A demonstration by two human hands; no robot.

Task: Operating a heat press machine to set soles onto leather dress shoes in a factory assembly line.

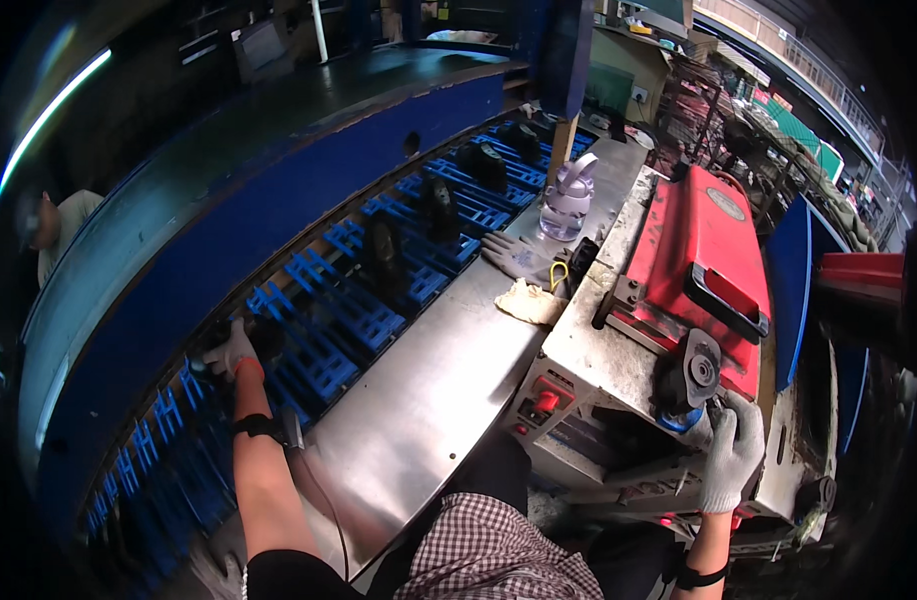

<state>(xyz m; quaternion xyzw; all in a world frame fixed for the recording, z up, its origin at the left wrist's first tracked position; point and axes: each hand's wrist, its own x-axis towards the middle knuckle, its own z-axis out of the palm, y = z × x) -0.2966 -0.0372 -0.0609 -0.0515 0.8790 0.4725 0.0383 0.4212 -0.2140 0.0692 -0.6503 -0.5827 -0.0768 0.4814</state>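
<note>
My left hand [234,352], in a pale work glove, reaches over the blue slatted rack [329,365]. Its visible fingers are apart beside a dark rounded part [266,338]; whether they touch it is hard to see in the shadow. On the right, my gloved right hand [737,455] has its fingers closed at the lower edge of a black moulded part [701,368] with a round raised middle. That part leans at the front of a red machine cover [707,250] with a black handle [727,302]. Several more dark parts rest along the rack.
A metal ledge [419,410] runs between rack and machine. On it are a clear bottle [567,205], grey glove [519,257] and beige cloth [531,302]. A red switch [547,401] is on the machine front. A blue beam [279,215] overhangs the rack; a person [64,235] is far left.
</note>
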